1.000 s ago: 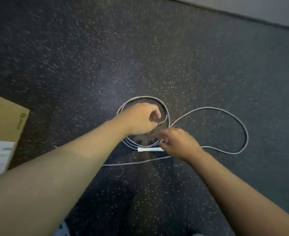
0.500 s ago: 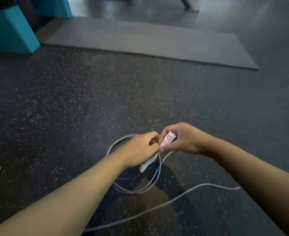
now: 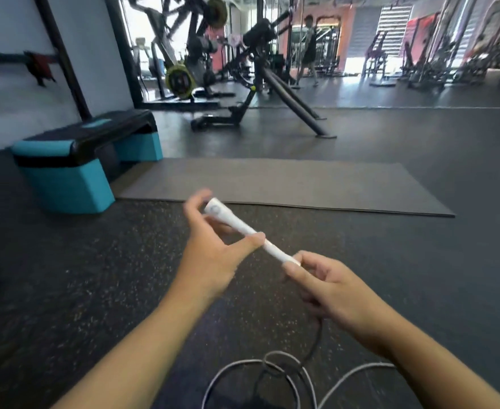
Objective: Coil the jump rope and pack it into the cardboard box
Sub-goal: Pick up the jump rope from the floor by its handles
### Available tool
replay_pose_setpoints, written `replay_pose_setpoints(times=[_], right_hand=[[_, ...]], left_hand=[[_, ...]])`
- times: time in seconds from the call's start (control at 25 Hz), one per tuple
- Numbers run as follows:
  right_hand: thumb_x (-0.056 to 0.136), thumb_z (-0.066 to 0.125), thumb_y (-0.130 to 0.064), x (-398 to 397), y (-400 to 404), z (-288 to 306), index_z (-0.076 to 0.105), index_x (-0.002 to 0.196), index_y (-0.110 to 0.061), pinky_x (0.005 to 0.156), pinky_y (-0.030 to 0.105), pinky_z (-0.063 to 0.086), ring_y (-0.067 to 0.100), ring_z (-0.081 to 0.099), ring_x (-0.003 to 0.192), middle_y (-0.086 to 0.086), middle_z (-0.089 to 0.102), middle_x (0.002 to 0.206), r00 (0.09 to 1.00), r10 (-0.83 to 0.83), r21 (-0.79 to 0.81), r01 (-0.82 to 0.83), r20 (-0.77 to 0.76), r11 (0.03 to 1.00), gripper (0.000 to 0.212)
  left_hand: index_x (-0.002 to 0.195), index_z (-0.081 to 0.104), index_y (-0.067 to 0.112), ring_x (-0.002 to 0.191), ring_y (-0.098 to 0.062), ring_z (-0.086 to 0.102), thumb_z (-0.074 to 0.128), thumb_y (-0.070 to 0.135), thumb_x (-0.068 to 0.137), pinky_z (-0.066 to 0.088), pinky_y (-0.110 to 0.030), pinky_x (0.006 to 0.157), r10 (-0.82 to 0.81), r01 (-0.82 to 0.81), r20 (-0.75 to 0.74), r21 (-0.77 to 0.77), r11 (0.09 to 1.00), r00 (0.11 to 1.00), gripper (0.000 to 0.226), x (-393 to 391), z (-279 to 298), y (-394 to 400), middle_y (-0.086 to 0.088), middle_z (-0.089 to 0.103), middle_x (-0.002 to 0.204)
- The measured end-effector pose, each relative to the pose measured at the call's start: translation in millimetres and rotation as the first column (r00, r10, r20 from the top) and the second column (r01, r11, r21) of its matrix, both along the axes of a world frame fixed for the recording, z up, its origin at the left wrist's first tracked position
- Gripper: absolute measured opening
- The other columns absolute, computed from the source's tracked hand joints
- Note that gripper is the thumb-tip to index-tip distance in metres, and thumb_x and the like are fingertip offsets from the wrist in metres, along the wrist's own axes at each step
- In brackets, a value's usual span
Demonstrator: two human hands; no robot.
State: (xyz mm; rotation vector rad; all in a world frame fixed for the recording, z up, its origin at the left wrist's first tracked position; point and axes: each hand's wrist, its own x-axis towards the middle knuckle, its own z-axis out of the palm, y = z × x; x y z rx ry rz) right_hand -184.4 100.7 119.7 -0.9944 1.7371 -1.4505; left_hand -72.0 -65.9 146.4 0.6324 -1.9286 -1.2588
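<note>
Both hands hold a white jump rope handle [image 3: 244,228] raised above the floor, tilted from upper left to lower right. My left hand [image 3: 213,249] grips its thick upper end, thumb pressed on the middle. My right hand [image 3: 328,287] pinches the thin lower end. The grey rope [image 3: 275,376] hangs below my right hand and lies in loose loops on the dark speckled floor at the bottom of the view. The cardboard box is out of view.
A grey exercise mat [image 3: 287,184] lies just beyond my hands. A teal and black step platform [image 3: 80,160] stands at the left by the wall. Gym machines [image 3: 213,69] and a person [image 3: 309,45] are far behind.
The view has tilted up from the floor to the gym. Both hands have lifted the handle off the coil; the box has left the view.
</note>
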Motion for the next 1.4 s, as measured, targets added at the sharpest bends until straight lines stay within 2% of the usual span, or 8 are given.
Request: replay_pose_setpoints(times=[0.12,0.24,0.4,0.56,0.8,1.04,1.24,1.4], right_hand=[[0.094,0.068,-0.038,-15.4,-3.1,33.4,0.068,0.085,-0.014,0.048,0.017,0.026,0.007,0.034,0.047,-0.011,0.044,0.054,0.947,0.043,0.031,-0.035,-0.319,0.999,0.026],[0.092,0.074,-0.029,-22.1,-1.8,66.4,0.071,0.089,-0.005,0.051,0.010,0.032,-0.003,0.042,0.047,-0.016,0.054,0.053,0.907,0.032,-0.033,-0.051,-0.419,0.998,0.025],[0.089,0.074,-0.036,-40.3,15.9,78.3,0.073,0.086,-0.006,0.053,0.028,0.045,0.018,0.046,0.055,-0.001,0.053,0.060,0.957,0.001,-0.058,-0.019,-0.291,0.998,0.030],[0.093,0.064,-0.041,-37.7,19.1,70.8,0.064,0.077,-0.015,0.051,0.033,0.042,0.021,0.040,0.054,0.003,0.042,0.062,0.983,0.015,-0.086,-0.032,-0.184,0.996,0.031],[0.094,0.063,-0.046,-34.7,6.0,93.7,0.061,0.077,-0.010,0.047,0.033,0.044,0.018,0.034,0.045,0.002,0.033,0.055,0.989,-0.115,-0.226,0.090,-0.098,0.970,0.040],[0.083,0.070,-0.060,-31.6,-4.2,87.8,0.068,0.075,-0.018,0.057,0.036,0.048,0.020,0.039,0.051,0.002,0.041,0.061,0.983,-0.106,-0.338,0.153,0.153,0.929,0.043],[0.081,0.082,-0.045,-7.1,-34.6,108.6,0.075,0.108,-0.014,0.052,0.031,0.029,0.012,0.034,0.053,0.002,0.040,0.069,0.987,-0.049,-0.583,0.131,0.154,0.802,0.042],[0.089,0.074,-0.026,-13.8,-35.9,145.2,0.067,0.091,-0.005,0.047,0.031,0.016,0.011,0.024,0.049,0.004,0.035,0.066,0.979,-0.149,-0.629,0.204,0.139,0.750,0.023]], left_hand=[[0.151,0.029,0.045,0.146,-0.012,0.027,0.062,0.058,0.085,0.012,-0.039,0.124,0.188,0.107,0.298,-0.749,0.653,0.936,0.075,10.0,39.5,-8.3,0.009,0.036,0.157],[0.116,0.059,0.047,0.096,0.001,0.065,0.030,0.066,0.097,0.049,-0.041,0.100,-0.123,0.579,0.644,-0.567,0.586,0.755,0.039,2.0,69.8,4.0,0.018,0.072,0.104],[0.124,0.044,0.066,0.080,0.003,0.066,0.029,0.068,0.093,0.055,-0.025,0.077,-0.199,0.623,0.671,-0.480,0.618,0.714,0.035,-0.4,84.5,-8.6,0.016,0.073,0.092],[0.105,0.052,0.044,0.057,0.003,0.052,0.036,0.051,0.102,0.045,-0.014,0.057,-0.304,0.645,0.680,-0.325,0.692,0.668,0.018,-3.0,87.8,-10.9,0.013,0.062,0.078],[0.085,0.053,0.014,0.046,-0.009,0.033,0.042,0.034,0.104,0.028,-0.022,0.044,-0.579,0.581,0.079,-0.012,0.814,0.812,0.029,-26.1,113.5,-7.4,0.008,0.046,0.062],[0.088,0.049,0.016,0.045,-0.008,0.029,0.036,0.034,0.109,0.032,-0.022,0.043,-0.100,0.508,-0.688,0.422,0.751,0.719,0.030,-51.0,147.4,2.0,0.006,0.039,0.060],[0.086,0.044,0.018,0.048,-0.011,0.037,0.027,0.035,0.110,0.041,-0.027,0.051,0.351,0.420,-0.720,0.655,0.628,0.599,0.033,-64.3,152.7,12.4,0.003,0.039,0.065],[0.124,0.053,0.021,0.094,-0.015,0.060,0.049,0.017,0.103,0.054,-0.031,0.076,0.304,-0.060,-0.391,0.527,0.848,0.869,0.021,-47.1,137.5,8.9,0.000,0.058,0.111]])
